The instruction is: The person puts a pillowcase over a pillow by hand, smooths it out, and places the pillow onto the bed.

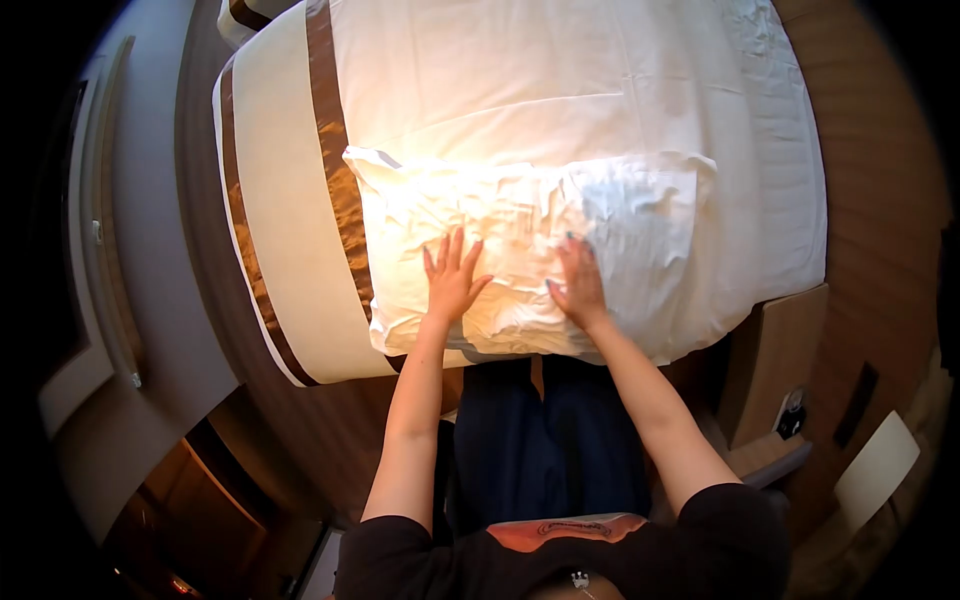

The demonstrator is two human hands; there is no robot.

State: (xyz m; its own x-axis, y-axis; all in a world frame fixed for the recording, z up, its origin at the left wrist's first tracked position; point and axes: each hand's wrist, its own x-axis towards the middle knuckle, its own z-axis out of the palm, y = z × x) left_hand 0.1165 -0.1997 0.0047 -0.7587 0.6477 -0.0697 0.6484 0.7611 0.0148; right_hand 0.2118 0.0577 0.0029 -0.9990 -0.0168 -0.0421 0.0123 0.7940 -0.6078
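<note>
A white pillow (640, 260) with a wrinkled case lies flat across the near side of the bed. My left hand (456, 283) rests on its left half, palm down with the fingers spread. On the pillow's middle lies my right hand (580, 284), slightly blurred, thumb apart from the fingers. Neither hand grips anything. Beneath the pillow is the white bed cover (480, 70), with a shiny brown stripe (335, 150) running just left of the pillow.
A wooden bedside panel (775, 365) with a socket stands at the bed's near right corner. A wood headboard wall (870, 200) rises along the right. On the left, the carpeted floor (215, 250) runs between the bed and a wall-side screen.
</note>
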